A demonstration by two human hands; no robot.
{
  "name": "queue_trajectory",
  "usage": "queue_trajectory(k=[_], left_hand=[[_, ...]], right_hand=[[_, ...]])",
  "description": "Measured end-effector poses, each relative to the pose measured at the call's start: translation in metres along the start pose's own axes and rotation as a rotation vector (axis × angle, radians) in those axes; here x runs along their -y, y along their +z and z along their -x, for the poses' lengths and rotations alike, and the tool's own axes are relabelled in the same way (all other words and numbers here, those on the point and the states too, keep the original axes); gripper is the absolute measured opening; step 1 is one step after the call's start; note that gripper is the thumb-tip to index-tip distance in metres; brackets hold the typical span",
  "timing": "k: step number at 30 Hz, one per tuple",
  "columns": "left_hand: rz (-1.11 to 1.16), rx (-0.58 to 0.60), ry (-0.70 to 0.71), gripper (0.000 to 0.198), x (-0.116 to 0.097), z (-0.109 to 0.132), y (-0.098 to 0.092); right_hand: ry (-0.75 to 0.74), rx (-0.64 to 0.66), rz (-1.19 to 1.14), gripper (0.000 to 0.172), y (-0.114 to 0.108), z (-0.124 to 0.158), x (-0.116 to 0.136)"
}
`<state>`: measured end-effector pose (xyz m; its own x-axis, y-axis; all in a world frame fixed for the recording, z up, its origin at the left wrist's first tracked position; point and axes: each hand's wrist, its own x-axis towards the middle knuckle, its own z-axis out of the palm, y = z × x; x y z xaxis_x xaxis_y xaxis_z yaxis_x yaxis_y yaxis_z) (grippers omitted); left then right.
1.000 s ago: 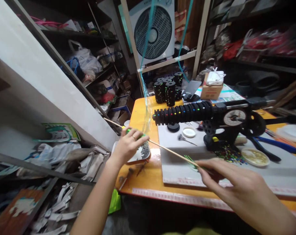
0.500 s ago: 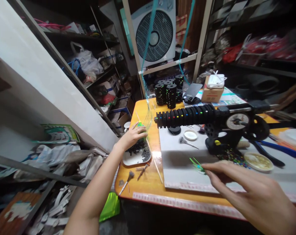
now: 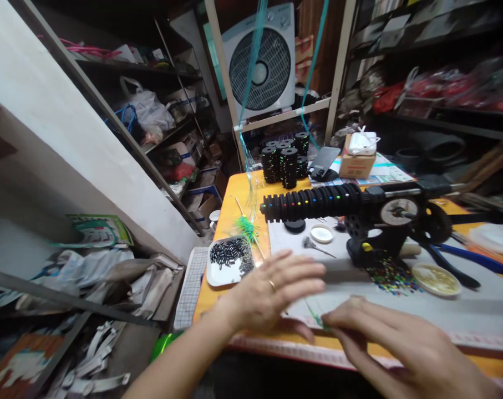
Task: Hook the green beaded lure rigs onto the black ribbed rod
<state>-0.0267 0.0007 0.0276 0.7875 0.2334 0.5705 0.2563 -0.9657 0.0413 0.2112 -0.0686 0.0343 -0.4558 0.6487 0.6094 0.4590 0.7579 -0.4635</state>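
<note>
My left hand (image 3: 272, 288) hovers blurred over the front of the grey mat (image 3: 463, 310), fingers spread and holding nothing. My right hand (image 3: 384, 338) is low at the mat's front edge, its fingertips pinched on a few thin green fibres (image 3: 316, 320). A thin stick with a green tuft (image 3: 247, 227) lies on the orange table beside a white tray of small black tubes (image 3: 228, 257). Behind the hands, a black ribbed roller with coloured dots (image 3: 313, 202) sticks out of a hand-cranked machine (image 3: 395, 219).
Black spools (image 3: 286, 158), a phone on a stand (image 3: 324, 160) and a cardboard box (image 3: 357, 158) stand at the table's back, under a fan (image 3: 262, 61). Coloured beads (image 3: 390, 274), a small dish (image 3: 436, 280), blue-handled pliers (image 3: 463, 257) and a white lid (image 3: 321, 233) lie on the mat. Cluttered shelves stand left.
My left hand let go of the stick, which now lies by the tray, and swept right over the mat. My right hand drew back toward the front edge with the fibres.
</note>
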Motion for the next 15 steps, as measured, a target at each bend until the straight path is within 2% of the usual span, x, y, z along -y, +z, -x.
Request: queue_trajectory(k=[2,5,6,9,11,14,15], left_hand=[[0.059,0.015,-0.001,0.059,-0.026,-0.011,0.007],[0.053,0.021,-0.083,0.024,-0.046,-0.013,0.016],[0.035,0.012,-0.099,0.018,-0.05,-0.01,0.018],[0.094,-0.073,-0.134,0.017,-0.066,0.003,0.022],[0.212,-0.188,-0.208,0.021,-0.08,0.014,0.027],[0.243,-0.428,-0.424,0.039,-0.103,0.033,0.036],[0.224,-0.415,-0.504,0.045,-0.109,0.04,0.039]], right_hand=[[-0.034,0.02,-0.052,0.02,0.0,-0.004,0.008],[-0.037,0.001,-0.078,0.023,-0.005,-0.005,0.015],[-0.028,0.02,-0.094,0.023,-0.008,-0.003,0.015],[0.042,0.101,-0.148,0.021,-0.012,0.004,0.013],[0.154,0.113,-0.145,0.023,-0.01,0.006,0.009],[0.247,0.126,-0.083,0.029,0.006,0.002,-0.002],[0.221,0.122,-0.056,0.03,0.014,-0.002,-0.006]])
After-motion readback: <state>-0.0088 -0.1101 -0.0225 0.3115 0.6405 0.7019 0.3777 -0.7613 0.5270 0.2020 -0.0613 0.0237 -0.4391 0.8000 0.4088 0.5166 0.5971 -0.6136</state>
